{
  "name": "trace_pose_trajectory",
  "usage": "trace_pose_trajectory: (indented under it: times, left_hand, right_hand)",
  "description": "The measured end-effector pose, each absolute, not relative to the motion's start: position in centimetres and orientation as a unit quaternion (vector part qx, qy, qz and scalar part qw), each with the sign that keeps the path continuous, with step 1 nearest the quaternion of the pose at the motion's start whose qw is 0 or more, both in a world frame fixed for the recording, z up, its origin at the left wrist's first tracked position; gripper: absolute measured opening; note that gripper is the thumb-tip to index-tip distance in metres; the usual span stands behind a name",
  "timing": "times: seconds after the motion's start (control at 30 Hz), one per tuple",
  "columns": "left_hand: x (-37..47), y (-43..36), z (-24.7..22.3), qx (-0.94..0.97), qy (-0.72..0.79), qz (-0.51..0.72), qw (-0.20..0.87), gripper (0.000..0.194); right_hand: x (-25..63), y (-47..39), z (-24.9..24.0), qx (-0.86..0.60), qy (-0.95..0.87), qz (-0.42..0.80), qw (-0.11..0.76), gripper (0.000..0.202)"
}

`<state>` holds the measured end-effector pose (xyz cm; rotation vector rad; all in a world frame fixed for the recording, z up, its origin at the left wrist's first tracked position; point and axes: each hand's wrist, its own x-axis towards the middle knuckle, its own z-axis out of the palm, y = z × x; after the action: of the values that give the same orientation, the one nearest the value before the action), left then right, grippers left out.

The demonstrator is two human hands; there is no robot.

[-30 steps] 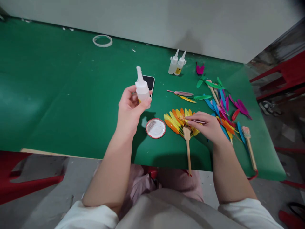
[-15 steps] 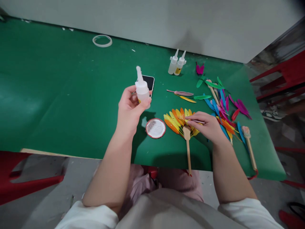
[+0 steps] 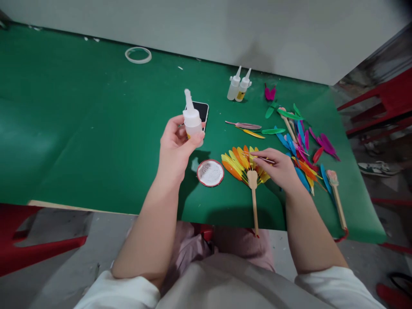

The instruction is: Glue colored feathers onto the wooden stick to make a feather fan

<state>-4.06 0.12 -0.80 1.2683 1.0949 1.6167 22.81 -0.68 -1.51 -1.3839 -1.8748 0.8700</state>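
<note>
My left hand (image 3: pixel 177 143) is wrapped round a white glue bottle (image 3: pixel 192 120), holding it upright with its nozzle up, above the table. A pair of tweezers (image 3: pixel 266 160) is pinched in my right hand (image 3: pixel 278 167), its tips over the feathers of a fan. The fan (image 3: pixel 252 178) has yellow and orange feathers spread from a pale wooden head, and its handle points toward me past the table edge. Some of its right-hand feathers are hidden beneath my right hand. Between my hands lies a round lid (image 3: pixel 210 173) with a red rim and whitish material inside.
A phone (image 3: pixel 202 111) lies behind the glue bottle. Two more glue bottles (image 3: pixel 238 88) stand near the wall. Loose coloured feathers (image 3: pixel 302 141) and wooden handles crowd the right side. A tape ring (image 3: pixel 138 56) lies at the back left. Red chairs (image 3: pixel 383 103) flank the table.
My right hand has shifted slightly to the left with the tweezers, whose angle is a little steeper. My left hand and the glue bottle are almost unmoved.
</note>
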Motion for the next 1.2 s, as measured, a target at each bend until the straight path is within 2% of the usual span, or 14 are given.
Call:
trace_pose_trajectory:
  times: [0.5,0.83,1.07,1.2]
  left_hand:
    - [-3.99,0.13,-0.78,0.495,0.431,0.64,0.4,0.041]
    - [-3.93,0.08,-0.66,0.482,0.425,0.648,0.408,0.042]
    - [-3.83,0.06,-0.55,0.47,0.422,0.654,0.417,0.042]
    - [-3.77,0.0,-0.47,0.464,0.421,0.656,0.421,0.041]
  right_hand:
    - [22.91,-0.62,-1.62,-0.534,-0.708,0.335,0.32,0.021]
    - [22.86,-0.72,-1.61,-0.564,-0.69,0.293,0.346,0.02]
    - [23.32,-0.69,-1.66,-0.529,-0.726,0.268,0.348,0.017]
    - [23.17,-0.77,-1.61,-0.55,-0.699,0.292,0.352,0.017]
